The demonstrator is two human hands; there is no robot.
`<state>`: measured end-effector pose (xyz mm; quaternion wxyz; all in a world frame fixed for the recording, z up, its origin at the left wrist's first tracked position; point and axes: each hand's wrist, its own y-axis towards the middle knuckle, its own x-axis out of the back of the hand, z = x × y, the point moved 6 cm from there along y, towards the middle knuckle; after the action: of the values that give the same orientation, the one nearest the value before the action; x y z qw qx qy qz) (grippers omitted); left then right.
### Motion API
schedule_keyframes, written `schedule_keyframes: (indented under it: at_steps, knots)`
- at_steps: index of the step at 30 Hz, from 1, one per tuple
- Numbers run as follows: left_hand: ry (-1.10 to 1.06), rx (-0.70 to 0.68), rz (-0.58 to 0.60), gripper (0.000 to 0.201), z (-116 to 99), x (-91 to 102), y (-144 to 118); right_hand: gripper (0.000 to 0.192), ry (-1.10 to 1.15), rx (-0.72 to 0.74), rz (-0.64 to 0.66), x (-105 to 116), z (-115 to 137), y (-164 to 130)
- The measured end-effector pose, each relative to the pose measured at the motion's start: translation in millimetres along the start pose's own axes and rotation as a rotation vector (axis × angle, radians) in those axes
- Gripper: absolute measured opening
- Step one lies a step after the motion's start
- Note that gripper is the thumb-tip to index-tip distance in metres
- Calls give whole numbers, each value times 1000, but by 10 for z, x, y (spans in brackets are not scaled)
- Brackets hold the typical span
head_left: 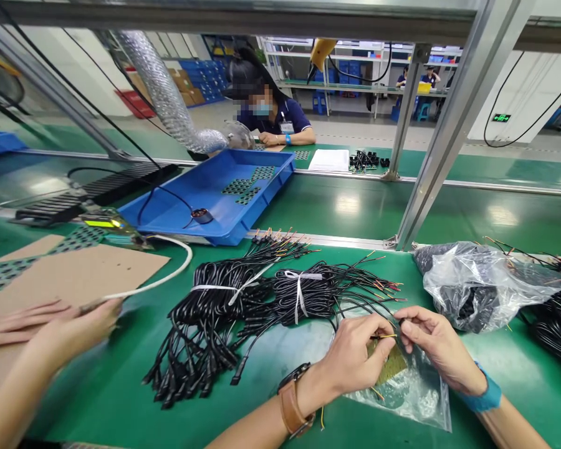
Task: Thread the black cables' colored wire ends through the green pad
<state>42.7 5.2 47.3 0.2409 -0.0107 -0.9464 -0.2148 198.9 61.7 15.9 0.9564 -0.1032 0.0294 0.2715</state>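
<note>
My left hand (359,350) is closed in a pinch on a thin black cable, whose yellow wire end (387,337) sticks out past the fingertips. My right hand (432,344), with a blue band at the wrist, pinches a small black part (402,322) just beside it; its exact kind is too small to tell. Under both hands lies a clear plastic bag (421,399) on the green bench. Left of my hands sit two bundles of black cables, one tied with a white tie (303,290) and the other bundle (215,293) with its connectors (182,374) spread toward me.
A co-worker's hands (70,330) at the left hold a tool with a white cord (168,274) above cardboard (93,274). A blue tray (168,206) holds round-patterned boards. To the right lie a plastic bag of black parts (477,287) and more cables (556,312). Metal posts (453,125) rise behind.
</note>
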Motion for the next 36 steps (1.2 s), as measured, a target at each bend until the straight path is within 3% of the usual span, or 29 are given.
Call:
schedule_keyframes:
  at_steps: [13,16,22,26,31,36]
  knots:
    - [30,-13,-59,16,-18,43,31,45,28,10,105,-126,-18,-39]
    - [47,0,-50,15,5,28,23,43,-100,86,75,-106,-5,-48]
    - [67,39,50,6,64,4,20,28,-510,405,-17,-106,159,-84]
    - [17,88,191,30,138,64,84,24,-590,452,-21,-76,168,-63]
    - [34,78,212,7,255,130,142,21,-657,477,-9,-64,133,-55]
    - [112,-37,148,8,266,66,96,17,-635,466,-36,-78,45,-64]
